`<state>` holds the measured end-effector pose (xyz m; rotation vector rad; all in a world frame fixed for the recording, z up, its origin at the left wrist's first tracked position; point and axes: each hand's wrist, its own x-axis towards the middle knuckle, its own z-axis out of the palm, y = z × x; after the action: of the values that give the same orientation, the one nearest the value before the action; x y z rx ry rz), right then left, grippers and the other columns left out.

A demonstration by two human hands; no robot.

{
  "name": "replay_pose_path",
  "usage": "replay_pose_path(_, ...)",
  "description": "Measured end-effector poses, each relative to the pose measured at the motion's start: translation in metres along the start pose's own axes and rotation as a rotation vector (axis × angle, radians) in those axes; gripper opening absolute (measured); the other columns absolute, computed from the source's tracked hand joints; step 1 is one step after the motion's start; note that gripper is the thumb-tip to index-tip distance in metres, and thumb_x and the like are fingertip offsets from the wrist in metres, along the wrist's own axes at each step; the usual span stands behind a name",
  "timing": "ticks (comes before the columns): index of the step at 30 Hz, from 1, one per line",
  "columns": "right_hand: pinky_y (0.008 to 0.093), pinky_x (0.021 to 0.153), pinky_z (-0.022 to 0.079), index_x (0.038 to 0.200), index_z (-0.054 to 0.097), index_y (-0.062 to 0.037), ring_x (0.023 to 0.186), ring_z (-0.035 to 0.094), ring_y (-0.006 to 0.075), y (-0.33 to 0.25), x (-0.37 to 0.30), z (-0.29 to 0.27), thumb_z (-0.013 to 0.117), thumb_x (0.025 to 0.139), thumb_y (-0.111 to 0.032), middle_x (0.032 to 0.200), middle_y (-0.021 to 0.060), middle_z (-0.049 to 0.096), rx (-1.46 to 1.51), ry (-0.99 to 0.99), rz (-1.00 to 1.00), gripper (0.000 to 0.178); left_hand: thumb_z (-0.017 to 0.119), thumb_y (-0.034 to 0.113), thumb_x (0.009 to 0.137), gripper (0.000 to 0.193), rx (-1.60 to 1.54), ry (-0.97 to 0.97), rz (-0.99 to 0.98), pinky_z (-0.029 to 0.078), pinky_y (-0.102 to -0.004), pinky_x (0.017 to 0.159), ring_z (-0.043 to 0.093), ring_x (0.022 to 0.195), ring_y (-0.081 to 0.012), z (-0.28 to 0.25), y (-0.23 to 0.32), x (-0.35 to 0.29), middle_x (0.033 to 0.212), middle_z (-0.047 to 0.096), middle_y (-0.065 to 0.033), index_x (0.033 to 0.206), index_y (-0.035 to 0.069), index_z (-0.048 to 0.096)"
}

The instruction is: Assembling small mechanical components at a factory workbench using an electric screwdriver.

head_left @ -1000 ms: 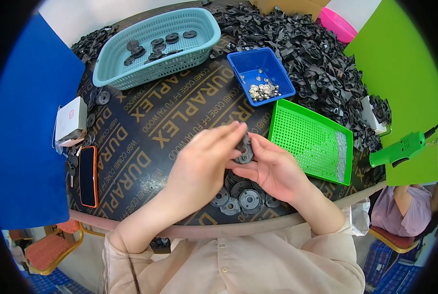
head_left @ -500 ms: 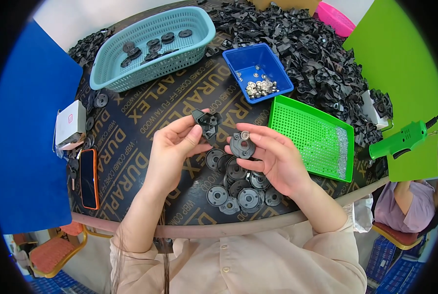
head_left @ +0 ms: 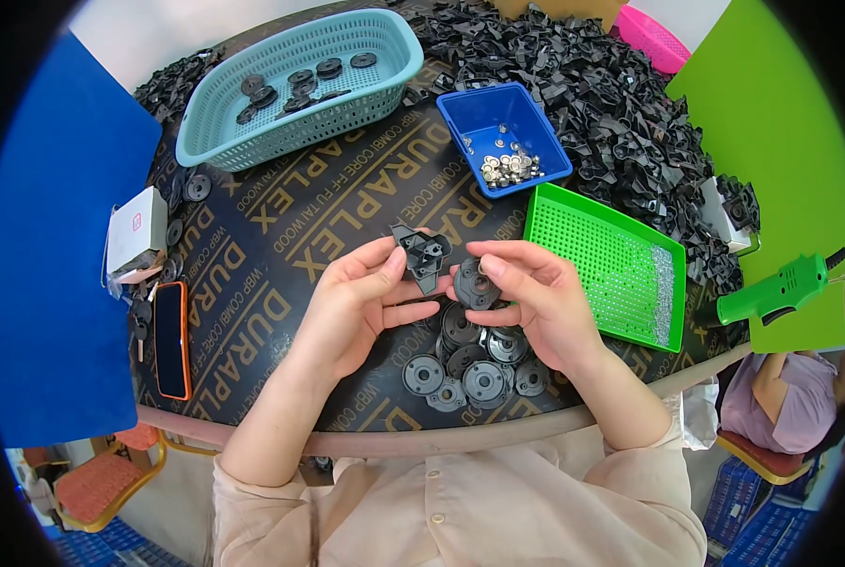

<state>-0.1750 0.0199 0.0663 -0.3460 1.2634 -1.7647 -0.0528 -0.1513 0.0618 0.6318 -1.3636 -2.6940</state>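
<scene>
My left hand (head_left: 358, 300) pinches an angular black plastic bracket (head_left: 424, 257) between thumb and fingers, its hollow side turned up. Close beside it, my right hand (head_left: 553, 307) grips a round black plastic disc (head_left: 474, 287). A small metal bushing, mostly covered by the right thumb, sits at the disc's edge. Bracket and disc are nearly touching. Below the hands lies a pile of similar black discs (head_left: 485, 381) on the dark printed tabletop (head_left: 252, 312).
A teal basket (head_left: 295, 132) with several black discs stands far left. A blue bin (head_left: 506, 142) holds metal bushings. Right of the hands lie a green perforated tray (head_left: 597, 265) with small silvery pieces and a green electric screwdriver (head_left: 772, 291). Brackets (head_left: 630, 142) heap behind; a phone (head_left: 171, 340) lies left.
My left hand has moved right and slightly down, turning the bracket's hollow side up. The right hand has tilted the disc, and the two parts are closer together.
</scene>
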Motion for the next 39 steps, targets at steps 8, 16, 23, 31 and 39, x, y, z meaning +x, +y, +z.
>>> replay_pose_path(8, 0.0354, 0.071, 0.061, 0.110, 0.061, -0.0017, 0.093, 0.068, 0.0245, 0.005, 0.003, -0.004, 0.057, 0.093, -0.009, 0.104, 0.0146, 0.066, -0.037, -0.017, -0.025, 0.019, 0.046, 0.021, 0.099, 0.031, -0.014, 0.019, -0.012, 0.055, -0.0361, 0.084, 0.064, 0.105, -0.0245, 0.001, -0.001, 0.000, 0.115, 0.063, -0.0119, 0.123, 0.003, 0.052)
replay_pose_path(16, 0.0340, 0.069, 0.061, 0.105, 0.061, -0.0024, 0.092, 0.068, 0.0267, 0.004, 0.004, -0.006, 0.058, 0.092, -0.009, 0.105, 0.0157, 0.066, -0.036, -0.013, 0.005, 0.015, 0.047, 0.018, 0.098, 0.032, 0.089, 0.157, 0.120, 0.057, -0.0337, 0.078, 0.065, 0.095, -0.0219, 0.000, 0.001, 0.004, 0.111, 0.061, -0.0107, 0.126, 0.003, 0.052)
replay_pose_path(23, 0.0318, 0.069, 0.062, 0.098, 0.064, 0.0022, 0.092, 0.067, 0.0265, 0.006, 0.002, -0.001, 0.059, 0.090, -0.004, 0.117, 0.0124, 0.055, -0.197, -0.025, -0.085, 0.011, 0.052, 0.016, 0.095, 0.026, 0.469, 0.089, 0.196, 0.058, -0.0300, 0.072, 0.065, 0.086, -0.0172, -0.001, -0.008, 0.005, 0.103, 0.058, -0.0059, 0.108, -0.003, 0.065)
replay_pose_path(31, 0.0324, 0.070, 0.062, 0.099, 0.062, 0.0047, 0.093, 0.065, 0.0227, 0.003, -0.002, 0.006, 0.056, 0.089, 0.003, 0.121, 0.0109, 0.048, -0.372, -0.082, -0.186, 0.012, 0.063, 0.025, 0.091, 0.028, 0.231, -0.038, -0.044, 0.058, -0.0286, 0.068, 0.064, 0.085, -0.0151, 0.005, -0.013, 0.003, 0.095, 0.059, -0.0045, 0.102, -0.001, 0.068)
replay_pose_path(39, 0.0310, 0.061, 0.063, 0.123, 0.045, 0.0004, 0.095, 0.066, 0.0264, -0.004, -0.003, 0.011, 0.057, 0.088, 0.003, 0.121, 0.0123, 0.049, -0.298, -0.094, -0.066, 0.036, 0.066, 0.032, 0.088, 0.032, 0.148, 0.007, -0.187, 0.059, -0.0325, 0.063, 0.064, 0.084, -0.0158, 0.006, -0.012, 0.001, 0.096, 0.064, -0.0056, 0.099, 0.001, 0.069)
